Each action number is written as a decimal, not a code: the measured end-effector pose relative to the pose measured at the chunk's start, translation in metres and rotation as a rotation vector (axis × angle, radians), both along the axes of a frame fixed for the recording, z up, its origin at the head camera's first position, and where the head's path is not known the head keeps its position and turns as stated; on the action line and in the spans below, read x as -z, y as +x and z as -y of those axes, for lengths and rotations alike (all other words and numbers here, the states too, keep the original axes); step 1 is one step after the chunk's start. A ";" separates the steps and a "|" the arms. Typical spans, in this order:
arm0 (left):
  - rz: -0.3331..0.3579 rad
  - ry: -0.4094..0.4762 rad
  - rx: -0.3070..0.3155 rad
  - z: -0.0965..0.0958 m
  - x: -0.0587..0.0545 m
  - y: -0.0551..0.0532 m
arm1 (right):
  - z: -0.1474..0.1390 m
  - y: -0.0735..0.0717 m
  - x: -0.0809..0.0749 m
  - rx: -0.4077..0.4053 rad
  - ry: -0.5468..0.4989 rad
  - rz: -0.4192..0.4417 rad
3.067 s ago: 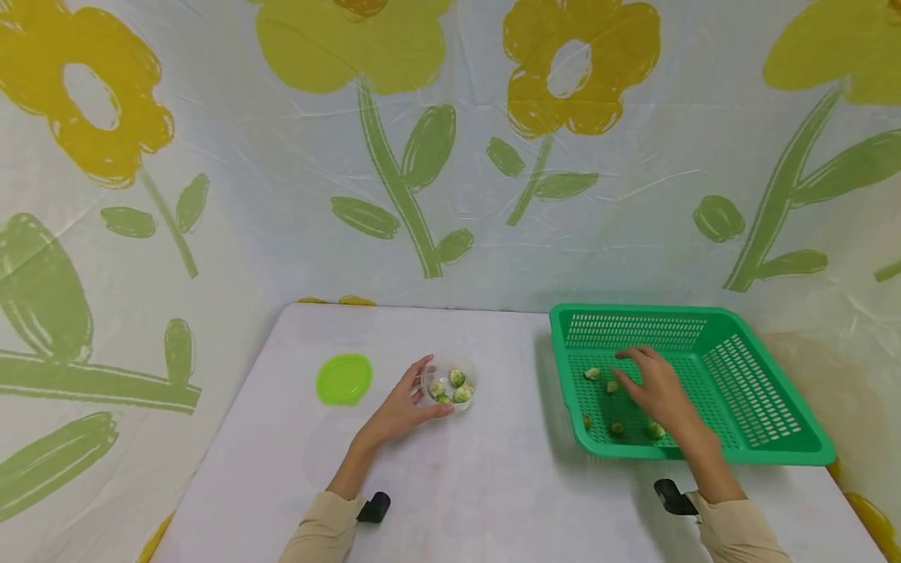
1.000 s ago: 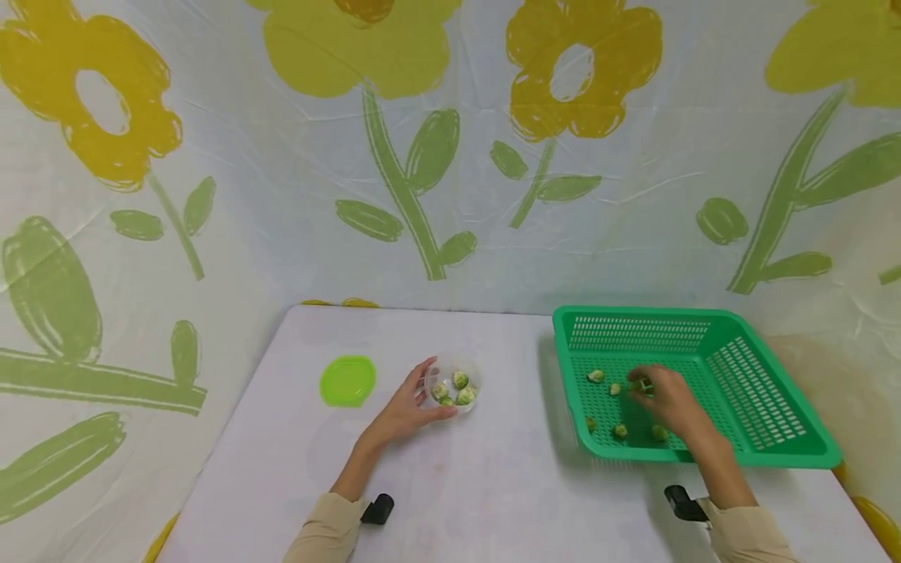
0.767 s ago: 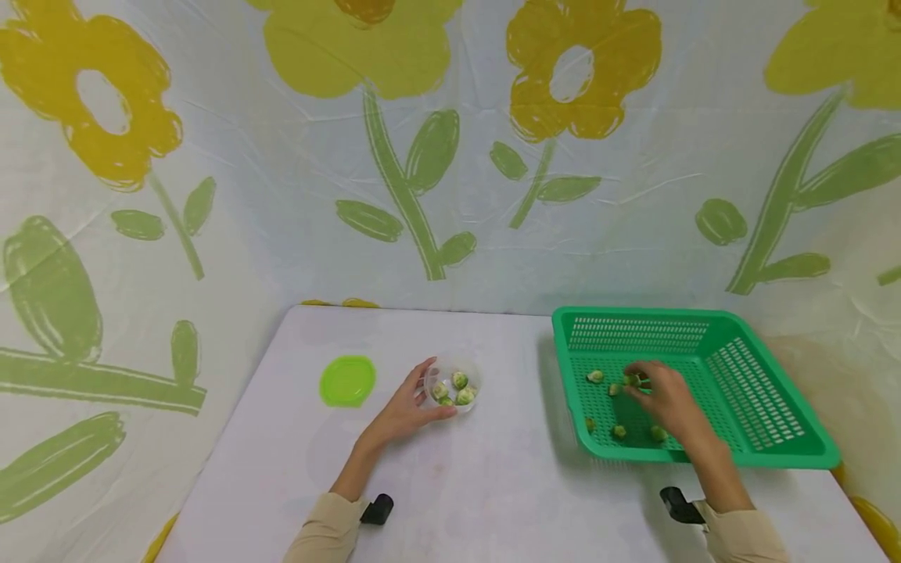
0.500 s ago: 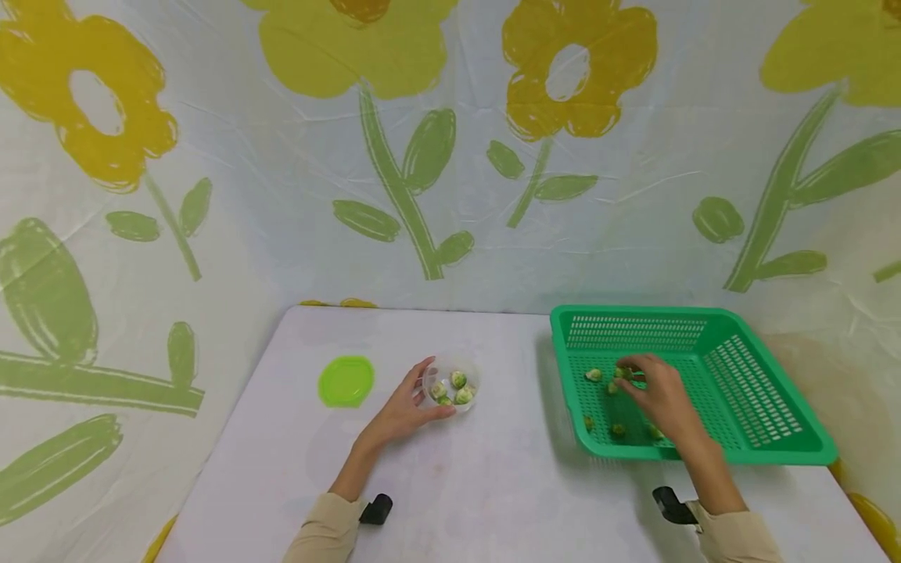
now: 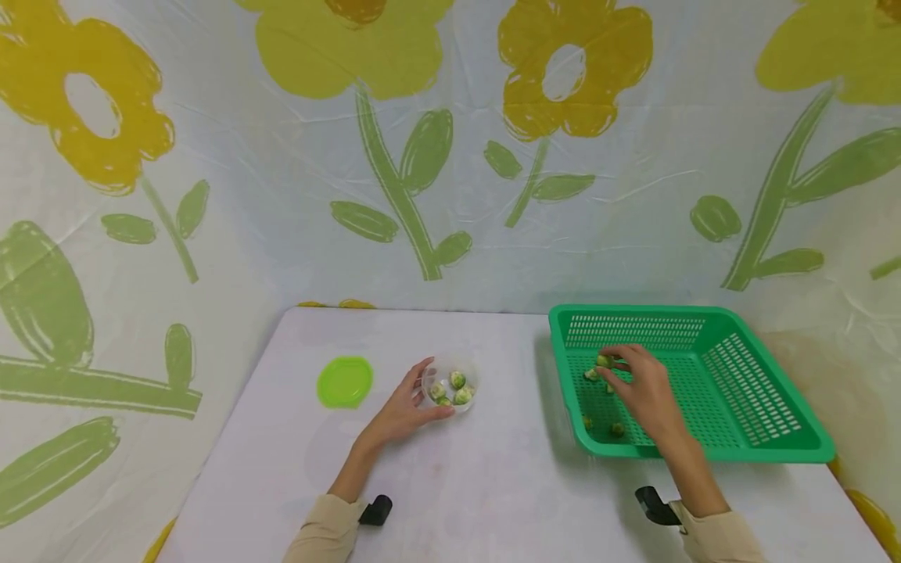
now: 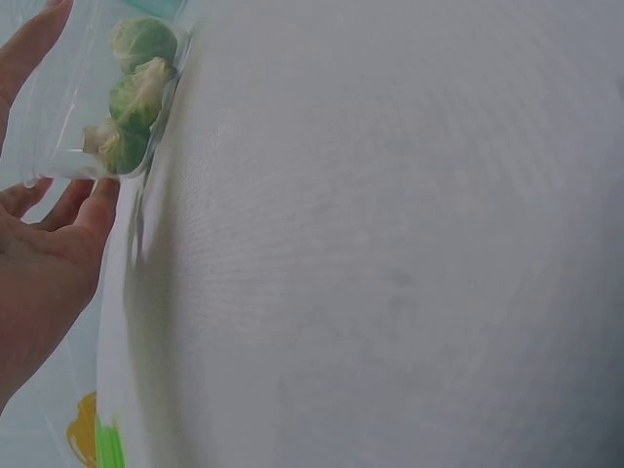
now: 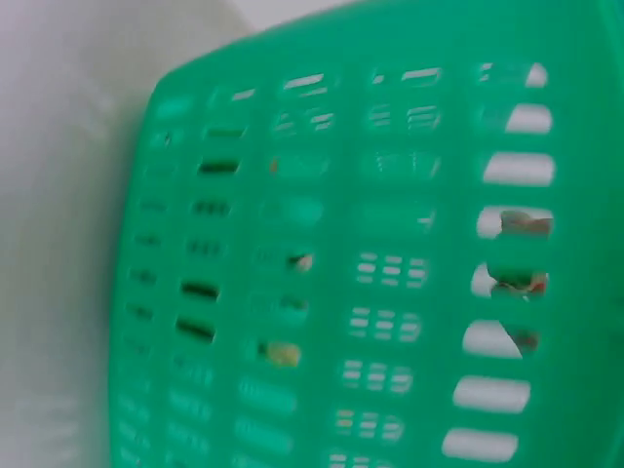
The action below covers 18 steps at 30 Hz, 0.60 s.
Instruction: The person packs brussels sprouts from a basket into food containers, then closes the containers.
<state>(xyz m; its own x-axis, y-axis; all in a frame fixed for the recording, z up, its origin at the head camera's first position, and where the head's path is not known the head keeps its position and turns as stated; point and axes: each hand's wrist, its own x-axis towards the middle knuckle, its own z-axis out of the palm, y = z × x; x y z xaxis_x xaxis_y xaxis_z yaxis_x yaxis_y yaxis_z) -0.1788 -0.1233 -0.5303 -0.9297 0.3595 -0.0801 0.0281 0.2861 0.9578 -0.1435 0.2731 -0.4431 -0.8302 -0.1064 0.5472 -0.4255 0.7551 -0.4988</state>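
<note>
In the head view my left hand (image 5: pixel 401 410) holds a clear plastic tub (image 5: pixel 443 373) from its left side, fingers and thumb spread round it. Several Brussels sprouts (image 5: pixel 457 380) lie inside; the left wrist view shows some of these sprouts (image 6: pixel 136 97) through the tub's wall. My right hand (image 5: pixel 646 395) is over the left part of a green basket (image 5: pixel 704 453), pinching a Brussels sprout (image 5: pixel 603 361) between fingertips and thumb. Other sprouts (image 5: pixel 617 429) lie on the basket floor. In the right wrist view the slotted basket wall (image 7: pixel 331 239) hides most of that hand.
A lime-green lid (image 5: pixel 345 382) lies on the white table (image 5: pixel 493 500), left of the tub. Behind the table hangs a flower-printed cloth (image 5: pixel 296 203). The basket stands at the table's right side, its walls rising around the sprouts.
My right hand has picked up a sprout inside the basket and moved left and slightly away with it, toward the basket's left wall. The left hand and the tub have stayed put.
</note>
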 end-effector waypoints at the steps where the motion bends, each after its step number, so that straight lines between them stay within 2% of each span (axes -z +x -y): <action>1: 0.002 -0.001 0.000 0.000 0.000 0.000 | 0.002 0.000 0.000 0.000 -0.007 -0.002; 8: 0.000 0.004 0.001 0.000 0.000 0.001 | 0.020 -0.002 -0.005 -0.011 -0.075 -0.021; 18: -0.005 0.012 0.003 -0.001 0.001 0.000 | 0.047 -0.010 -0.006 -0.079 -0.169 -0.056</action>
